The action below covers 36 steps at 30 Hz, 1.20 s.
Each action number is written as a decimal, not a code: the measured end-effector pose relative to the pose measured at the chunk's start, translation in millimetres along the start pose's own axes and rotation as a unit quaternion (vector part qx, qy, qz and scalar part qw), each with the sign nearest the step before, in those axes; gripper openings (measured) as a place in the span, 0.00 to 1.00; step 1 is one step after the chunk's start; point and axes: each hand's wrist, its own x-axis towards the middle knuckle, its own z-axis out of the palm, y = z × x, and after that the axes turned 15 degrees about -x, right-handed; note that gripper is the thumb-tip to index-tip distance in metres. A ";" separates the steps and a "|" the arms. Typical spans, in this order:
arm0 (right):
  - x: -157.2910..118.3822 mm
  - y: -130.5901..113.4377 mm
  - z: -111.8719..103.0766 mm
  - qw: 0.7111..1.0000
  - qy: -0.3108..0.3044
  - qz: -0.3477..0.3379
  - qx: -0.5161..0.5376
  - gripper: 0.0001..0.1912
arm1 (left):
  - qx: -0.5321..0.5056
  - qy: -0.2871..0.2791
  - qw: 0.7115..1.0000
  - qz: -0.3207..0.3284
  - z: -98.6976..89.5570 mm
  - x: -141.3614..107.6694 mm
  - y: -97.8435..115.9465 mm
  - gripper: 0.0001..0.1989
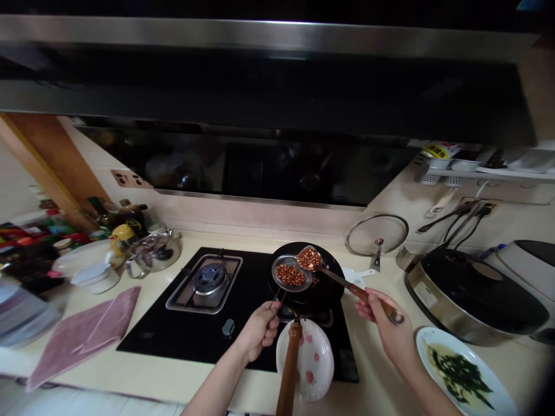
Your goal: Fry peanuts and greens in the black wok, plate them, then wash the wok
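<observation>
Wooden and long, the pan handle point(289, 370) points toward the camera. To its left, the left hand point(260, 330) stretches forward, fingers curled tight around a strainer's point(309, 281) wire handle; the right hand point(387, 320), angled inward, has its fingers wrapped around a wooden-handled ladle point(344, 282). Reddish-brown nuts point(290, 275) (a few paler) lie in the strainer over the black pan point(328, 292) and heap the ladle's head at its rim.

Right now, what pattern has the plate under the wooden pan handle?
The plate is white with pink strawberry motifs, best seen in the head view.
</observation>
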 end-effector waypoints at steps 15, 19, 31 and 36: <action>32.1 -18.0 -22.3 0.890 -0.032 -0.272 -0.365 0.11 | -0.030 -0.025 0.999 0.018 -11.5 -1.5 -0.4 0.23; 42.1 6.5 6.2 0.927 -0.038 -0.221 -0.302 0.13 | -0.039 -0.026 0.998 0.031 -12.5 -5.5 5.9 0.22; 91.7 -76.4 -19.9 0.953 -0.115 -0.038 -0.278 0.04 | -0.043 -0.021 0.998 0.043 -19.1 -16.2 19.3 0.18; 76.3 -22.5 -3.9 0.983 -0.068 0.076 -0.150 0.11 | -0.041 -0.013 0.998 0.037 -17.2 -22.7 21.0 0.20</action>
